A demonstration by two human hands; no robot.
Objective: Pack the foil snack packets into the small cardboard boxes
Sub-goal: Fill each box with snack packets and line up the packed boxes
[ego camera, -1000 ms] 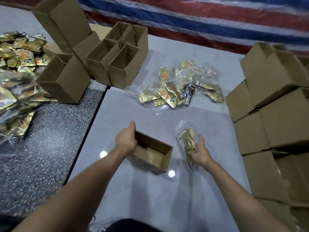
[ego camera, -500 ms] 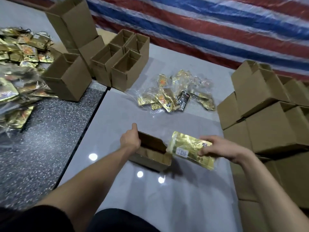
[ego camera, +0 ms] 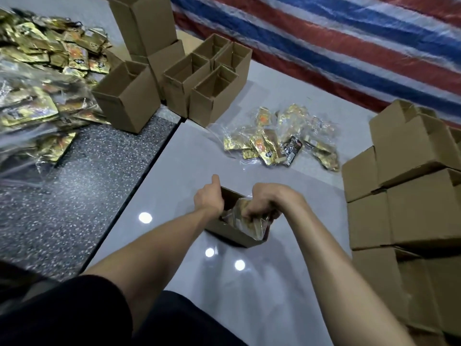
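You are working on a pale tiled floor, with a striped tarpaulin hanging along its far edge. On your right a stack of boxes is standing close by, probably so that filled ones can go straight onto it. At far left a big heap of packets is lying partly on dark speckled tiles. Beyond your hands a cluster of empty boxes is waiting, mouths up, ready to be taken. Between that cluster and you, a smaller scatter of packets in clear wrap is lying near enough to feed from.

Right in front of you the small box is sitting on the floor, mouth up. Your left hand is gripping its left end wall, with the thumb outside and sticking up and the fingers hidden inside. It looks to be steadying the box against the push. Your right hand is clamping curled fingers round a foil packet and pressing it down through the opening. The packet is sitting partly inside, with its near edge showing above the rim, so you appear to be midway through inserting it.
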